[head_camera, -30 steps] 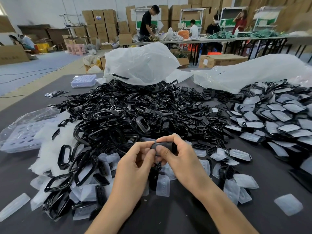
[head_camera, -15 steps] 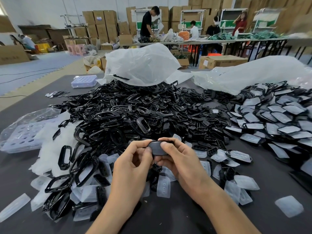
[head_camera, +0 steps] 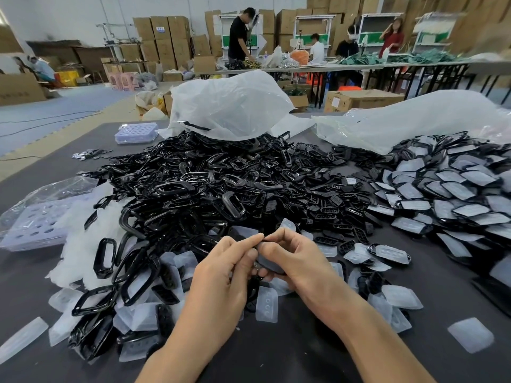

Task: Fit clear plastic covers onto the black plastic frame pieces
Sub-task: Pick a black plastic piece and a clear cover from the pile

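Both hands hold one small black frame piece above the near middle of the table. My left hand pinches its left end with thumb and fingers. My right hand curls round its right side, fingertips meeting the left fingers on top. Most of the piece is hidden by the fingers, so I cannot tell whether a cover sits on it. Loose clear plastic covers lie under and around the hands. A big heap of black frame pieces fills the table's middle.
A pile of frames with covers fitted lies at the right. White plastic bags rise behind the heaps. Clear trays in a bag sit at the left. The dark table shows near me. People work at far tables.
The hands have turned the black piece and lowered it slightly toward me. The fingertips of both hands now meet on top of it.
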`<state>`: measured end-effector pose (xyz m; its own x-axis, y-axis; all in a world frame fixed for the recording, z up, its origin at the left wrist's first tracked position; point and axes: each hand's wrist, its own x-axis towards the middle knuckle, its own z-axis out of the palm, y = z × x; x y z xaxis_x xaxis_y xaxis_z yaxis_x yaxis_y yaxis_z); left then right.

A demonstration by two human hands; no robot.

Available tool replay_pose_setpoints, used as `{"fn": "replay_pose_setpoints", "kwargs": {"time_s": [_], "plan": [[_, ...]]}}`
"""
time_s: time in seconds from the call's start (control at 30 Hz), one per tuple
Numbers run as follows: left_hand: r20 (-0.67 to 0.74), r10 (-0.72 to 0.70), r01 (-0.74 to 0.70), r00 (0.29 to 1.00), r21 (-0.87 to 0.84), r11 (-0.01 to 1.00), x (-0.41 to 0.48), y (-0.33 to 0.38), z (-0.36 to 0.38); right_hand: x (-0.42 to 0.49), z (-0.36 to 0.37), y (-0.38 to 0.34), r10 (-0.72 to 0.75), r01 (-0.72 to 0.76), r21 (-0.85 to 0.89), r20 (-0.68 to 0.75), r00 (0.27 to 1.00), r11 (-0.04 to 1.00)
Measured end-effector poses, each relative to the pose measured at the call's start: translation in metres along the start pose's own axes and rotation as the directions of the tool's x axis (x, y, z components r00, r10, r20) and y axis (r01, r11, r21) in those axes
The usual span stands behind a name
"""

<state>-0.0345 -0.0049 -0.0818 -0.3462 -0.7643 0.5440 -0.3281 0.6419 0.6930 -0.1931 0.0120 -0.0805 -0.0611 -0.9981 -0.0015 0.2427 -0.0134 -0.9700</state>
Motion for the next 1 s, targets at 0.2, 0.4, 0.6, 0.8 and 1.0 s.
{"fn": "replay_pose_setpoints", "kwargs": {"time_s": [0.2, 0.4, 0.6, 0.8, 1.0], "plan": [[0.118, 0.148, -0.177, 0.982, 0.286, 0.942, -0.002, 0.001, -0.003, -0.003, -0.001, -0.007, -0.08, 0.086, 0.044, -0.112, 0.99, 0.995], [0.318, 0.221, -0.319, 0.922, 0.299, 0.899, -0.01, 0.008, 0.007, -0.002, -0.001, -0.004, -0.044, 0.059, 0.071, -0.199, 0.979, 0.996], [0.231, 0.211, -0.262, 0.95, 0.223, 0.939, -0.011, 0.007, 0.008, -0.003, -0.003, -0.008, -0.06, 0.085, 0.148, -0.165, 0.984, 0.985], [-0.062, -0.132, 0.123, 0.989, -0.13, 0.984, -0.002, 0.003, 0.0, -0.003, -0.001, -0.007, -0.049, 0.063, 0.155, -0.091, 0.995, 0.986], [-0.031, -0.256, 0.241, 0.966, -0.247, 0.939, 0.004, 0.0, 0.001, -0.005, 0.007, -0.003, -0.139, 0.141, -0.091, 0.032, 0.99, 0.986]]}}
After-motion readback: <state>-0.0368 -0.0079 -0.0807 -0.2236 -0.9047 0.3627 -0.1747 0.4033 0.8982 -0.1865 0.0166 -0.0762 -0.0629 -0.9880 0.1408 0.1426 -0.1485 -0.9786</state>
